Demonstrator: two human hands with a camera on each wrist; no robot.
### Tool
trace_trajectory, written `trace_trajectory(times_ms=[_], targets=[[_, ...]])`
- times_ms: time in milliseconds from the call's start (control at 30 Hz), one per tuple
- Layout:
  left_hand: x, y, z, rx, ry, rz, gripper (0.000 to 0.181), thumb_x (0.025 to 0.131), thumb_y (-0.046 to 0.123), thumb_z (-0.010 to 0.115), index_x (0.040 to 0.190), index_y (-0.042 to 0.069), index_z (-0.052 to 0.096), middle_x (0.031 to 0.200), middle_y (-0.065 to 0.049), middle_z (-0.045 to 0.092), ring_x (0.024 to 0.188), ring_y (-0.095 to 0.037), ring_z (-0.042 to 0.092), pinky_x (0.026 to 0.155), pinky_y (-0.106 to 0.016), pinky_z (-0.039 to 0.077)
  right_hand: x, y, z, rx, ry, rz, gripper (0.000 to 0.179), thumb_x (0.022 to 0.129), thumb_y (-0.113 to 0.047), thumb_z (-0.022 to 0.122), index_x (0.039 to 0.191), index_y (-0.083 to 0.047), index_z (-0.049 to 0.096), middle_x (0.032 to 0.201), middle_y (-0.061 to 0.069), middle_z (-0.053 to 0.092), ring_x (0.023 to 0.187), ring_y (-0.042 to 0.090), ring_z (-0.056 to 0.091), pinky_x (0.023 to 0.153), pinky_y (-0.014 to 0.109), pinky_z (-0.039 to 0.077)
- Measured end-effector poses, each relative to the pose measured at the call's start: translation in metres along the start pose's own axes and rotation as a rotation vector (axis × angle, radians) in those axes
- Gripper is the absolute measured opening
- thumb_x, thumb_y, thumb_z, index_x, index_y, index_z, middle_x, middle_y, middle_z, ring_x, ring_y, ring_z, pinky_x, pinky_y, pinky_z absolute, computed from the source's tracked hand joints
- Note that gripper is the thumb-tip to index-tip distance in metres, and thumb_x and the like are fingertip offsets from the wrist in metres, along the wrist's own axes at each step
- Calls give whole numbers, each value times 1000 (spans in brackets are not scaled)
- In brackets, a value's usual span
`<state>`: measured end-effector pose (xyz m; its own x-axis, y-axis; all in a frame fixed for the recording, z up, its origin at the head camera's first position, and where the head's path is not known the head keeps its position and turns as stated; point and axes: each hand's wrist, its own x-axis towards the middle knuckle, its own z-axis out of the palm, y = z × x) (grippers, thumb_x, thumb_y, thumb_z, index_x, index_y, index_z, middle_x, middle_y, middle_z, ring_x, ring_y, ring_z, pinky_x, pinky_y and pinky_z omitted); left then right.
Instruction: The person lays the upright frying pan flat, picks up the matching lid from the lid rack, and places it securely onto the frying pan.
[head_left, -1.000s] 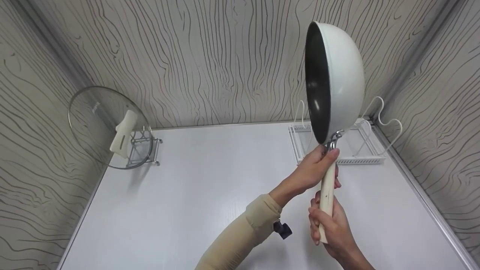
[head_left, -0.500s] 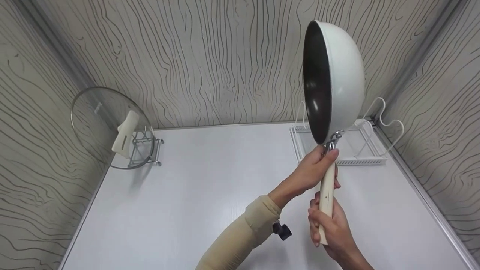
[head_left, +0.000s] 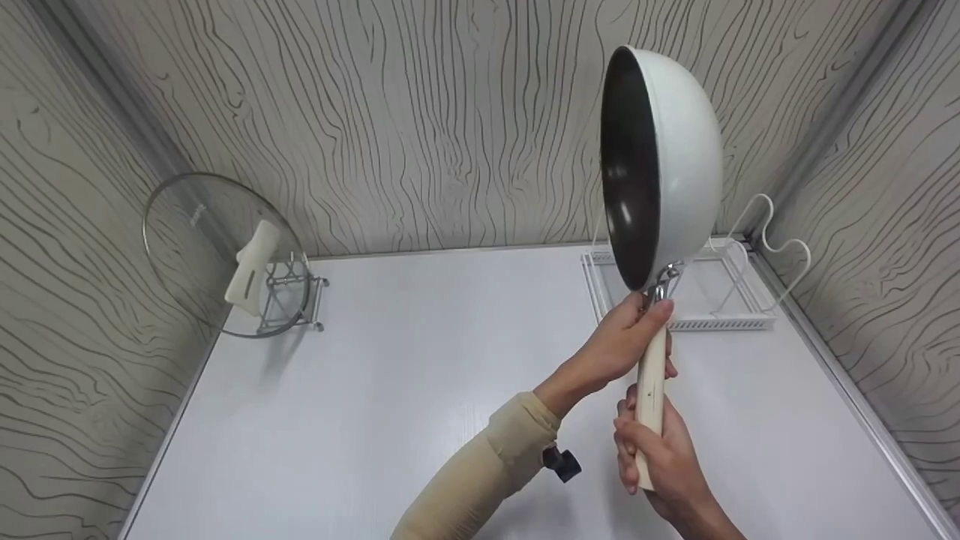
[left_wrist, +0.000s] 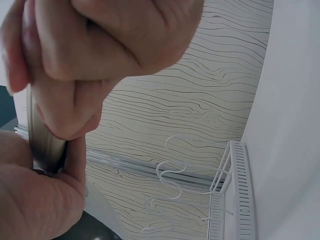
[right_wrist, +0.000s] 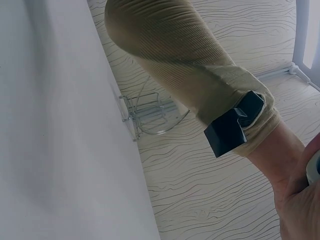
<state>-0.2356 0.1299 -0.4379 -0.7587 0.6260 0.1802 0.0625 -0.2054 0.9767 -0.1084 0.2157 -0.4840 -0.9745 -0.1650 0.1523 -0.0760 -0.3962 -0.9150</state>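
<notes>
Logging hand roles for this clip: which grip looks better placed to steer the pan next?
Left, probably: the left grip holds the handle close to the pan, while the right grip holds near the handle's far end.

A clear glass lid with a cream handle stands tilted at a small metal wire stand, near the white table's far left corner. A white rack with wavy wire dividers sits at the far right corner. Pale panels with dark wood-grain lines rise behind and on both sides, grey strips lining their corners.
</notes>
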Motion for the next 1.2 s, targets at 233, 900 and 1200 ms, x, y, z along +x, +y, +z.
trace_trajectory(times_ms=[233,900,1200], targets=[[-2,-1,-3,24,8,0,32,112,41,42,115,10,47,75,3,61,57,-10,70,54,-24,56,1,-1,1,-3,-23,34,20,103,9,42,114,5,26,72,-4,47,42,2,55,34,19,43],[-9,-3,-7,-39,60,-16,21,111,35,48,111,14,47,74,2,61,56,-11,69,53,-23,55,0,1,6,8,-16,91,19,103,6,46,112,1,30,68,-4,46,41,3,53,35,20,43],[-11,-7,-10,-42,73,-23,24,110,37,49,112,13,47,73,0,62,56,-12,70,55,-25,57,1,2,6,15,-29,120,20,103,3,49,113,0,32,70,-4,48,43,3,54,36,20,44]])
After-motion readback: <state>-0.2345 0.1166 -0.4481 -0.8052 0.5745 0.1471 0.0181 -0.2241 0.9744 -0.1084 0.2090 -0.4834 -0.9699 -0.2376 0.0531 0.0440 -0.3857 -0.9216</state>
